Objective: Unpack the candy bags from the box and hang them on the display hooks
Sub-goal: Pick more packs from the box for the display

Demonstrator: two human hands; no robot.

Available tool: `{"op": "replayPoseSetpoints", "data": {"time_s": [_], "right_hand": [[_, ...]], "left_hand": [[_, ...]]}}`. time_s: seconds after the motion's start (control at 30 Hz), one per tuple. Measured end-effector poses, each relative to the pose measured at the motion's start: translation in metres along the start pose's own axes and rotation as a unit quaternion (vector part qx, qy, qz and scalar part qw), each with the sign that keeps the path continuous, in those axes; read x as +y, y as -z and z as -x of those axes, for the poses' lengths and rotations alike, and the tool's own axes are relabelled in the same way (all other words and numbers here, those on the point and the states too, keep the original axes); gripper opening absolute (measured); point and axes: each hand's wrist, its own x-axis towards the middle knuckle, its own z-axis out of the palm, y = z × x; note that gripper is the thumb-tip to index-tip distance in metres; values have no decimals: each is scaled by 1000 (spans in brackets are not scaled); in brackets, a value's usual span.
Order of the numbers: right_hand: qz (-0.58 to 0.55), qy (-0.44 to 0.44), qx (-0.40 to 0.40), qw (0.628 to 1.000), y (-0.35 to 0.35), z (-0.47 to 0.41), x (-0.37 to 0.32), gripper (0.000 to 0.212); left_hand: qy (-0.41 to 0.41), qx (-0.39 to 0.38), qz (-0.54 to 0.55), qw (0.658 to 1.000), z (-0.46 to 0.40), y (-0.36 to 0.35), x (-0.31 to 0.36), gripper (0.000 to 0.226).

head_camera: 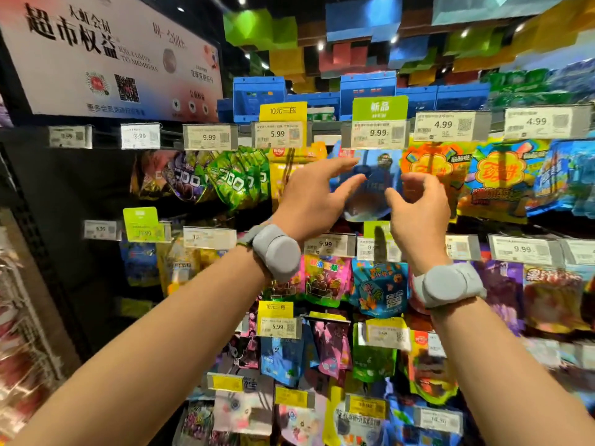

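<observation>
Item: glossy blue plastic candy bag [370,188], dark figure printed on it, hanging beneath a 9.99 price tag [377,134]. I see my left hand [314,196] and right hand [418,204] flanking it, fingers loosely spread, gripping nothing.

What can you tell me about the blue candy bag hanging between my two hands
The blue candy bag is a glossy plastic pouch with a dark blue figure printed on it and a paler, rounded bottom edge. It hangs in the top row under the green-topped 9.99 price tag, beside an orange and yellow bag. The left hand and right hand sit in front of its sides, fingers loosely curved. Whether they touch it cannot be told; its hook is hidden.
</observation>
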Motion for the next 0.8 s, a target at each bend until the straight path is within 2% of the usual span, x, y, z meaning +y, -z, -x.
{"op": "replayPoseSetpoints", "data": {"time_s": [0.07,0.13,0.2,0.4,0.43,0.57,0.73,0.8], "right_hand": [[-33,-10,-3,999,0,18,2,23],[-71,-40,-22,996,-2,40,7,20],[-111,-74,-46,990,-8,62,14,16],[-144,-147,-49,978,-18,132,43,11],[-154,-151,-54,975,-20,139,47,9],[-113,-221,-106,963,-31,211,82,4],[-54,-312,-191,929,-43,298,126,5],[-26,-353,-224,908,-40,329,139,4]], "left_hand": [[79,17,136,987,19,-7,2,29],[158,19,262,952,41,-14,3,25],[231,7,345,910,60,-21,-1,23],[318,-18,410,855,126,-30,-12,16],[324,-23,403,856,132,-33,-16,16],[428,-58,418,799,207,-59,-36,18],[546,-77,397,734,298,-85,-66,16],[569,-93,373,727,329,-91,-80,16]]}}
